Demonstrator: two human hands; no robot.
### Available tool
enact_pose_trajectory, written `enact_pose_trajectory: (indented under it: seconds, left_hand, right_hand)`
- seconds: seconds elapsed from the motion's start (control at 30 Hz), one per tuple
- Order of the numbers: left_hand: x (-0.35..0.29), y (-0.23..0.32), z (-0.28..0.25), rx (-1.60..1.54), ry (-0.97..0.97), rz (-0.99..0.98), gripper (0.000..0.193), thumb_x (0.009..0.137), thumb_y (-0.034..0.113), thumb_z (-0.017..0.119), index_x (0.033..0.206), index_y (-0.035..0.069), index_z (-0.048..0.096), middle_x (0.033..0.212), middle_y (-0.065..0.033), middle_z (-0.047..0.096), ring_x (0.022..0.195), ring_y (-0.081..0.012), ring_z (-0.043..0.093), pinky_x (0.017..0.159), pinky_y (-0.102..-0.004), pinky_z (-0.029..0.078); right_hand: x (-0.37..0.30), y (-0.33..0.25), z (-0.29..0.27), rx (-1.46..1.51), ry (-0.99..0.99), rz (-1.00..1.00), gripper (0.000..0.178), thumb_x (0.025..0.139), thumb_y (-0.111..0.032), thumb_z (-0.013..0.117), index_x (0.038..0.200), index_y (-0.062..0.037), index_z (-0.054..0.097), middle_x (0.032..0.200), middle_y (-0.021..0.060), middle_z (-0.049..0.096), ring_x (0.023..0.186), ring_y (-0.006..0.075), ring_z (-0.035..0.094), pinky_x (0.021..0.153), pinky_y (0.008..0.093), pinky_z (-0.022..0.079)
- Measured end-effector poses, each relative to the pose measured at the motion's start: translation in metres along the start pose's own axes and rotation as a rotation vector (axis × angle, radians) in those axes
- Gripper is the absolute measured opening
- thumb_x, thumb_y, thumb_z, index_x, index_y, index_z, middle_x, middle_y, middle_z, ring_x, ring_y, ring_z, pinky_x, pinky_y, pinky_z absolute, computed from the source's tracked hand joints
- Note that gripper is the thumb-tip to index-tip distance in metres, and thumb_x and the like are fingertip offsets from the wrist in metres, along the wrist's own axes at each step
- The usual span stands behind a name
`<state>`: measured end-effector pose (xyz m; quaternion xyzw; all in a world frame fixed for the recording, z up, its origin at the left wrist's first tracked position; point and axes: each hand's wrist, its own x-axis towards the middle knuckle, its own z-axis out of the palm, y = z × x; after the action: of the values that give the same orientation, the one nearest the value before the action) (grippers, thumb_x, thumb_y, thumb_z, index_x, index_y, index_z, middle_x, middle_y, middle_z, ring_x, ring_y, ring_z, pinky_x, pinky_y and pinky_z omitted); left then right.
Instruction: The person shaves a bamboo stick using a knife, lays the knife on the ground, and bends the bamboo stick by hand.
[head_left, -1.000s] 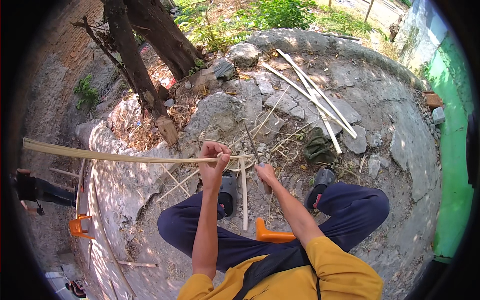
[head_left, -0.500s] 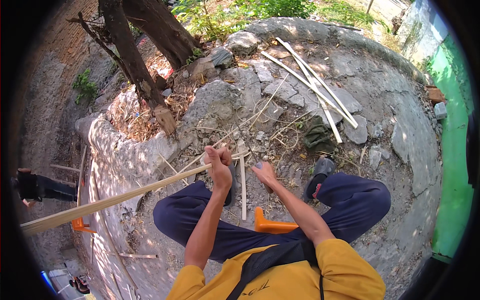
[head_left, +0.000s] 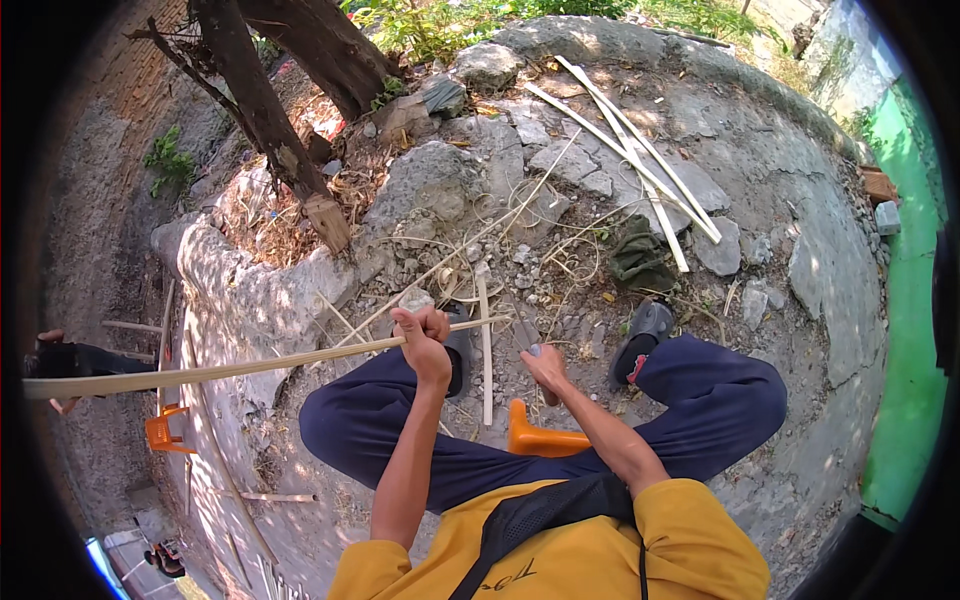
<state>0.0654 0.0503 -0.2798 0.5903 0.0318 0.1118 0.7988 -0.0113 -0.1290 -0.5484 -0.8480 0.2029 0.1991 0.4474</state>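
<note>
A long pale bamboo strip (head_left: 250, 371) runs from the far left across to the middle. My left hand (head_left: 426, 345) is closed around it near its right end, thumb up, and a short end sticks out past the fingers. My right hand (head_left: 545, 370) grips a knife (head_left: 524, 334) whose grey blade points up and away. The blade lies close to the strip's free end; whether they touch, I cannot tell. Between my feet another pale strip (head_left: 486, 360) lies on the ground, and thin curled shavings (head_left: 515, 205) are scattered beyond it.
Several pale strips (head_left: 640, 160) lie on the cracked concrete (head_left: 800, 330) at the far right, near a dark green cloth (head_left: 640, 255). A tree trunk (head_left: 260, 110) rises at the far left. An orange plastic seat (head_left: 535, 437) is under me. Another person (head_left: 90, 370) is at the left.
The strip's near end has swung up, so it lies flatter. My left hand has shifted slightly left and down, my right hand slightly right and down; the knife blade now shows more clearly.
</note>
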Motion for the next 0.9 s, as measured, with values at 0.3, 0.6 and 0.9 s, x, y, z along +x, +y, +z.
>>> enact_pose_trajectory:
  seconds: [0.3,0.6,0.9]
  left_hand:
    - [-0.030,0.004,-0.021,-0.010,0.053,0.054,0.070,0.103,0.065,0.027,0.059,0.011,0.019,0.055,0.0044,0.014,0.048,-0.0099,0.013,0.049,-0.0312,0.013]
    - [-0.026,-0.001,-0.026,-0.082,0.076,0.026,0.070,0.103,0.065,0.027,0.059,0.012,0.019,0.054,0.0042,0.013,0.048,-0.0103,0.012,0.049,-0.0316,0.012]
    - [-0.031,0.006,-0.028,-0.059,0.079,0.068,0.069,0.104,0.063,0.027,0.059,0.011,0.019,0.053,0.0045,0.013,0.047,-0.0099,0.011,0.048,-0.0315,0.012]
  right_hand:
    - [-0.052,-0.076,-0.010,0.285,-0.122,-0.248,0.035,0.078,-0.030,0.066,0.088,0.0038,0.066,0.070,0.0179,0.065,0.065,0.0279,0.063,0.067,0.0390,0.051]
    - [-0.020,-0.047,-0.013,0.142,-0.117,-0.098,0.036,0.075,-0.030,0.064,0.086,0.0051,0.064,0.069,0.0183,0.063,0.064,0.0258,0.058,0.066,0.0400,0.049]
    - [-0.032,-0.079,-0.007,0.169,-0.124,-0.253,0.040,0.076,-0.031,0.066,0.096,0.0038,0.069,0.078,0.0245,0.068,0.073,0.0349,0.068,0.072,0.0442,0.052]
